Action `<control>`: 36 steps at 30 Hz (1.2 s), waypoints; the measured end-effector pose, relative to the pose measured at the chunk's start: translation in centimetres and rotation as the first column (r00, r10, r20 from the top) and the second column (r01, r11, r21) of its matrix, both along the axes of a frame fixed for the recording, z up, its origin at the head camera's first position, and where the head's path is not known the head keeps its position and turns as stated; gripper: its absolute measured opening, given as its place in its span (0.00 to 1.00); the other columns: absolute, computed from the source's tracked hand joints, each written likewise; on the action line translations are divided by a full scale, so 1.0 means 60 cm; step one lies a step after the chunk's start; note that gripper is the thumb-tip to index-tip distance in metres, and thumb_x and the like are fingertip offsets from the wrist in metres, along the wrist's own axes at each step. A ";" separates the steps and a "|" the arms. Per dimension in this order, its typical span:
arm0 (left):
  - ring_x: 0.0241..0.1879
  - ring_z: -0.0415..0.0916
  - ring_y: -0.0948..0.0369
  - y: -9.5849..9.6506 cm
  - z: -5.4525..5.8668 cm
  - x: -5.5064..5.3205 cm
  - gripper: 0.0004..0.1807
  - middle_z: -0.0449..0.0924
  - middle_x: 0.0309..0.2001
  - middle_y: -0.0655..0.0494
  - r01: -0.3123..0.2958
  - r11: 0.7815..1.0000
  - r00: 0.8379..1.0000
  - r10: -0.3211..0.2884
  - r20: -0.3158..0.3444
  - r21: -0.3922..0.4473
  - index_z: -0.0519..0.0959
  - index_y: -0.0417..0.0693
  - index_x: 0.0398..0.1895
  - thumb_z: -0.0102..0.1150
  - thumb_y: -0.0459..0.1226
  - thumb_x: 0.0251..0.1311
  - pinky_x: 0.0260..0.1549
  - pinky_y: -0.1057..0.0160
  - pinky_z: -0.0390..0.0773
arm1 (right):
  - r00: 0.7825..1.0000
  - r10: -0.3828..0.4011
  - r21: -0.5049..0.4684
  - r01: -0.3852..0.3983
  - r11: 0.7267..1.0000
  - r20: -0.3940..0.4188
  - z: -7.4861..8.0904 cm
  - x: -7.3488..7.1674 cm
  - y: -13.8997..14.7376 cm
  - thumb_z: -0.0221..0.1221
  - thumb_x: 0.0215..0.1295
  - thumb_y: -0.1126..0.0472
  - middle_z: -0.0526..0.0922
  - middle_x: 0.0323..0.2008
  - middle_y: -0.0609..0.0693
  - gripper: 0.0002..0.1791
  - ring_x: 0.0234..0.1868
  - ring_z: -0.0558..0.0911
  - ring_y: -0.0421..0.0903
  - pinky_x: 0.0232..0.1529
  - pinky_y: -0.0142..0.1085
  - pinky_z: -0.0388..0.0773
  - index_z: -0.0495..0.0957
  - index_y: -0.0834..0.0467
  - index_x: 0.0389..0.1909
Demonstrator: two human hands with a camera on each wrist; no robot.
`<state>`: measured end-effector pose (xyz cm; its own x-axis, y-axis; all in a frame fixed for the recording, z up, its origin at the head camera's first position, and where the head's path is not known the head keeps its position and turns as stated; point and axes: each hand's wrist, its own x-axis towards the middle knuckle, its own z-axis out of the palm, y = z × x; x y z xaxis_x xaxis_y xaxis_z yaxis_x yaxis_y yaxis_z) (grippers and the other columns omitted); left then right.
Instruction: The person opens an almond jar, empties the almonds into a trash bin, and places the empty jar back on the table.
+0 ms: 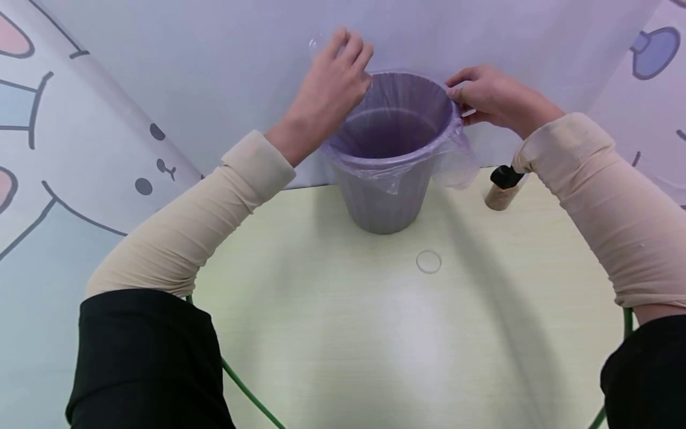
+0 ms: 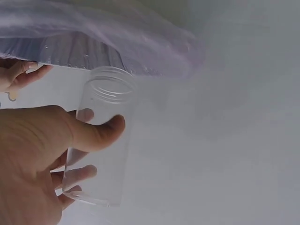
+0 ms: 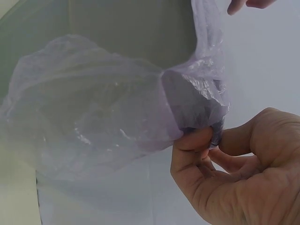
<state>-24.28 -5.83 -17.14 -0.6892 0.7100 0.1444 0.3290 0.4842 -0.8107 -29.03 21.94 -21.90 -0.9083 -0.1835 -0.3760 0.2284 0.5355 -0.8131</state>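
My left hand (image 1: 339,86) grips a clear, empty-looking, lidless plastic jar (image 2: 110,164) beside the far left rim of a grey trash can (image 1: 383,199). In the left wrist view the thumb lies across the jar and its threaded mouth is close to the bag-covered rim. A thin purple plastic bag (image 1: 455,158) lines the can and folds down over its rim, hanging loosest on the right. At the right rim my right hand (image 1: 498,102) pinches the bag's edge between thumb and fingers; the right wrist view shows the film bunched there.
A small bottle with a black cap (image 1: 505,179) stands on the pale wooden table (image 1: 343,333) near the right forearm. In front of the can lies a thin pale ring (image 1: 417,262). A cartoon-printed backdrop (image 1: 214,77) rises behind. Green cords (image 1: 249,393) run by both arms.
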 end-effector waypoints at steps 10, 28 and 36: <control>0.62 0.61 0.42 -0.015 -0.001 -0.005 0.15 0.67 0.58 0.42 -0.075 0.997 0.994 0.074 0.079 0.008 0.82 0.45 0.49 0.51 0.27 0.64 0.67 0.47 0.55 | 1.000 0.007 -0.004 -0.007 1.000 -0.006 -0.001 0.000 -0.003 0.40 0.77 0.52 0.67 0.44 0.44 0.31 0.42 0.71 0.39 0.40 0.31 0.77 0.48 0.50 0.78; 0.51 0.71 0.47 0.009 -0.017 0.002 0.35 0.65 0.64 0.46 -0.267 0.880 0.830 0.002 0.558 0.393 0.56 0.57 0.75 0.52 0.53 0.69 0.47 0.49 0.75 | 1.000 0.000 -0.001 0.000 1.000 -0.007 -0.001 0.003 0.000 0.40 0.77 0.51 0.67 0.46 0.44 0.32 0.45 0.71 0.40 0.42 0.31 0.78 0.47 0.49 0.78; 0.51 0.71 0.43 0.009 -0.027 0.006 0.31 0.66 0.64 0.40 -0.013 0.961 0.939 -0.084 0.333 0.277 0.62 0.47 0.69 0.58 0.43 0.65 0.50 0.46 0.71 | 1.000 0.000 -0.011 0.000 1.000 -0.009 0.000 0.004 -0.001 0.40 0.77 0.51 0.68 0.47 0.44 0.32 0.45 0.72 0.40 0.42 0.31 0.78 0.47 0.49 0.78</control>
<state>-23.92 -5.27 -18.75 -0.7060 0.7015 0.0975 0.5810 0.6524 -0.4867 -28.81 21.89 -21.92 -0.9116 -0.1872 -0.3660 0.2215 0.5265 -0.8209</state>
